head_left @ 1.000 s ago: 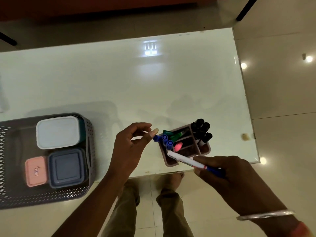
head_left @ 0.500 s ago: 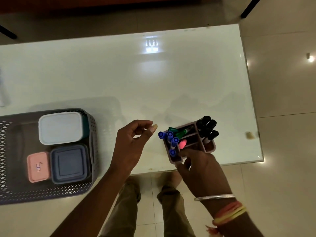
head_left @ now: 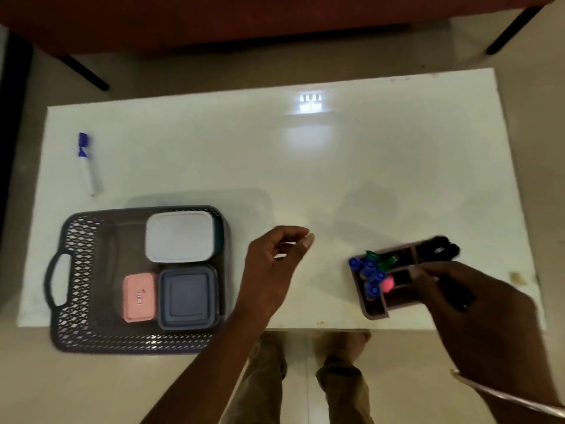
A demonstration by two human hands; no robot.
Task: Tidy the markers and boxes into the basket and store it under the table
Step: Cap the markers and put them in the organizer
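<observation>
A dark mesh basket (head_left: 73, 240) sits at the table's front left and overhangs the edge. It holds a white box (head_left: 179, 235), a pink box (head_left: 139, 296) and a dark blue box (head_left: 188, 296). A mauve marker holder (head_left: 374, 310) stands at the front right with blue-capped markers (head_left: 368, 272), green ones and black markers (head_left: 440, 247). My right hand (head_left: 467, 307) grips the holder's near right rim. My left hand (head_left: 269, 270) hovers between basket and holder, loosely curled, holding nothing. A loose blue marker (head_left: 87, 166) lies at the far left.
The white glossy table (head_left: 305, 163) has a small tan scrap (head_left: 516, 276) near its right edge. My legs and feet show below the front edge. Dark furniture legs stand on the floor beyond the table.
My right hand dropped the blue marker into the holder and now grips the holder's rim. The left hand stayed hovering. The view widened to the left, revealing the loose marker.
</observation>
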